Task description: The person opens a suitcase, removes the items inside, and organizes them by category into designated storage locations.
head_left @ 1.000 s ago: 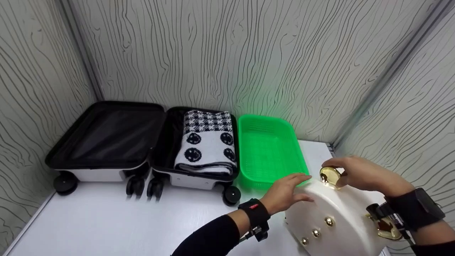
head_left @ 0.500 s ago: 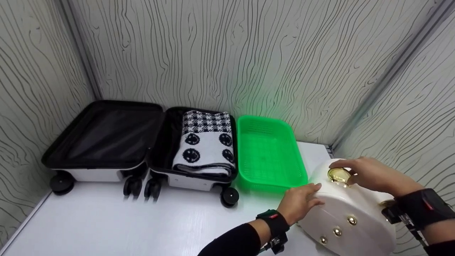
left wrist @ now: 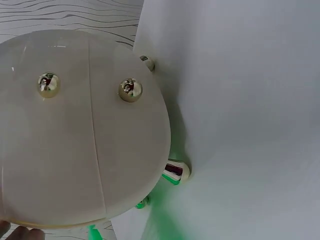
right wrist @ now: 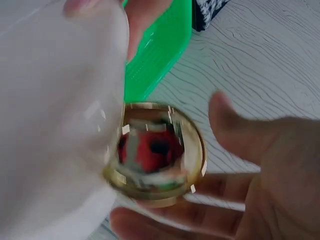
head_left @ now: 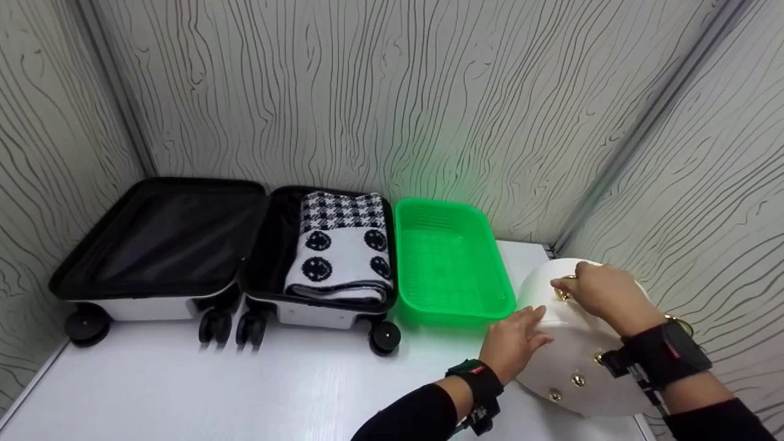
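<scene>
A white rounded box (head_left: 572,346) with shiny gold studs stands tilted at the right of the white table. My left hand (head_left: 511,343) rests on its left edge, fingers and thumb extended; only its fingertips (left wrist: 22,232) show at the lower left of the left wrist view. My right hand (head_left: 603,294) is at the gold knob (right wrist: 160,155) on top of the box. In the right wrist view, its thumb stands apart from the knob and its fingers reach loosely behind it. Another gold knob (head_left: 681,324) shows partly behind the right wrist.
Left of the box stands a green plastic basket (head_left: 511,294). Beside it lies an open suitcase (head_left: 153,309) with black lining and wheels; a folded black-and-white knitted cloth (head_left: 340,257) is in its right half. Patterned wall panels (head_left: 343,92) enclose the back and sides.
The box has been turned and moved back toward the wall corner, with both hands following. The right hand has shifted round its knob, and the right wrist now covers more of the box's front.
</scene>
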`<state>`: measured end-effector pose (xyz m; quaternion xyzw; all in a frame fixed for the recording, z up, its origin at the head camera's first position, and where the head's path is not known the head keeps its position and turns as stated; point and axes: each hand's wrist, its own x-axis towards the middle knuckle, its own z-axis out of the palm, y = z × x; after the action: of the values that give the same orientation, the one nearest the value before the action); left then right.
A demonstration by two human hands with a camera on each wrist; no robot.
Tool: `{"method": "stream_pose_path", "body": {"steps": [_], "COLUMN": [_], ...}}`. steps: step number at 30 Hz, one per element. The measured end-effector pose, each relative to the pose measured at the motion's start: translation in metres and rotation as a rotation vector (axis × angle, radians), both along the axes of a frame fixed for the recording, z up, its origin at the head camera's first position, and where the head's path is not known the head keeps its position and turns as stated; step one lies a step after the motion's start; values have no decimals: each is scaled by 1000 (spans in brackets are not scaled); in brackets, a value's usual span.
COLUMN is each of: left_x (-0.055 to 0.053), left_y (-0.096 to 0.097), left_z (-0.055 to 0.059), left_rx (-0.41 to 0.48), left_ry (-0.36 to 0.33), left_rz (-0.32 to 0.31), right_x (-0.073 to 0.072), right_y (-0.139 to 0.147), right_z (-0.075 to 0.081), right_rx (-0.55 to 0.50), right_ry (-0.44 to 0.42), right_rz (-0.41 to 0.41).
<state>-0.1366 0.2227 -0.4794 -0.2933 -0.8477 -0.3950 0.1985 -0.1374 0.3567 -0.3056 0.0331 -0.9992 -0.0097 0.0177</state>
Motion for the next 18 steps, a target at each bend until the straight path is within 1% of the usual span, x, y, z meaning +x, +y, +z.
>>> {"method": "stream_pose_path", "body": {"steps": [2, 4, 7, 9, 11, 14, 18], "left_x": [-4, -9, -18, -26, -34, -45, -58], "left_y": [-13, -30, -64, -90, -118, -162, -224], "left_z": [-1, -3, -8, -12, -17, -21, -24], "left_rx": [-39, -87, -141, -160, -173, -199, -234], "left_ry": [-11, -15, 26, 63, 112, 143, 186], "left_rz": [-16, -31, -35, -29, -8, 13, 63], "right_x": [-1, 0, 1, 1, 2, 2, 2], "right_y": [-7, -11, -15, -17, -19, -22, -27], "right_z": [-9, -16, -25, -29, -33, -38, -41], "right_rx": [18, 15, 10, 12, 30, 51, 56], "right_ry": [74, 146, 233, 272, 309, 353, 372], "right_rz": [-23, -47, -76, -93, -99, -105, -107]}}
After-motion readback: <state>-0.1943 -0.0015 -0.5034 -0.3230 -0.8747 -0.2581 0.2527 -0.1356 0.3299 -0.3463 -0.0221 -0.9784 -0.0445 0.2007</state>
